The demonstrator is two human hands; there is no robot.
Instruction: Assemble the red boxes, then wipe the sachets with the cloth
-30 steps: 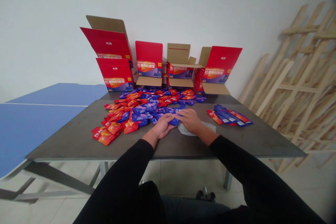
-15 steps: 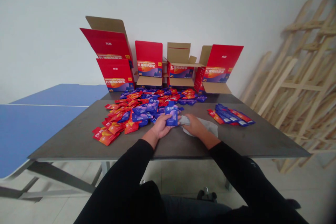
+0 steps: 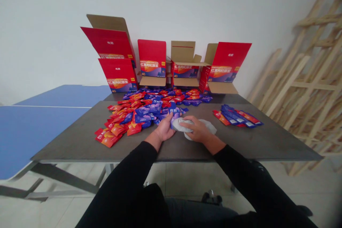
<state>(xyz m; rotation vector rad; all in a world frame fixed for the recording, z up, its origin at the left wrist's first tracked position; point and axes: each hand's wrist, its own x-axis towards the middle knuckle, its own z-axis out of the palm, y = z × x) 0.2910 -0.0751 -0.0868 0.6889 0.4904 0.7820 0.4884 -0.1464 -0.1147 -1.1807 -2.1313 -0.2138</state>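
Near the middle of the table, my left hand is closed around a blue pouch, which stands upright with its printed front towards me. My right hand grips a pale grey cloth. Part of the cloth lies against the lower right of the pouch and covers it; the rest trails under and behind my fingers. Just beyond my left hand spreads a loose heap of red and blue pouches. Off to the right, a smaller group of red and blue pouches lies fanned on the table.
Several open red cartons with raised flaps line the back of the grey table, near the wall. To the left is a blue table with a white line. Wooden frames lean at the right.
My right hand has brought the cloth leftward onto the pouch, hiding its lower part. My left hand keeps hold of the pouch. The camera view has shifted slightly.
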